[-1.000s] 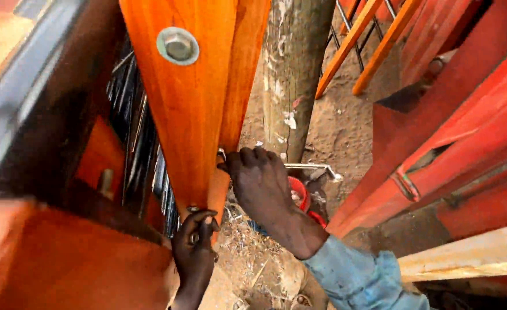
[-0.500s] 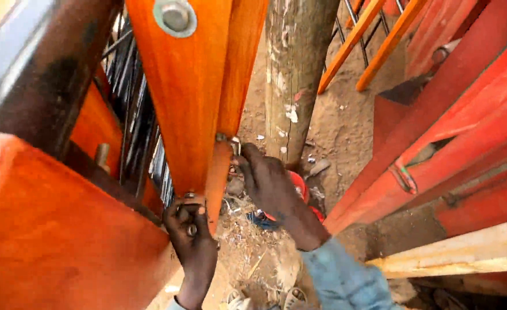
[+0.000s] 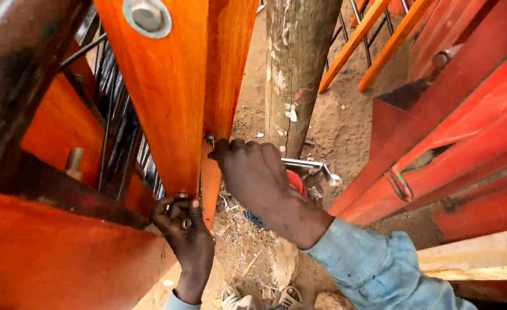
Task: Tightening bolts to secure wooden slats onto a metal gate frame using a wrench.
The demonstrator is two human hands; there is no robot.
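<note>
An orange-varnished wooden plank [image 3: 167, 97] stands upright in front of me, with a large bolt head and washer [image 3: 147, 16] near its top. My left hand [image 3: 185, 229] pinches a small metal nut or bolt end at the plank's lower edge. My right hand [image 3: 256, 175] reaches behind the plank's far side and grips a silver spanner [image 3: 311, 166], whose free end sticks out to the right. The spanner's working end is hidden behind my fingers and the wood.
A rough wooden post [image 3: 296, 69] rises just behind the plank. Red-painted metal frames [image 3: 466, 126] lean at the right. Dark metal bars [image 3: 115, 132] and orange boards fill the left. Sandy ground with debris lies below; my sandalled feet [image 3: 259, 297] show at the bottom.
The view has shifted down and closer. My right hand has turned, so the spanner's free end now shows to the right. My left hand stays at the plank's lower edge.
</note>
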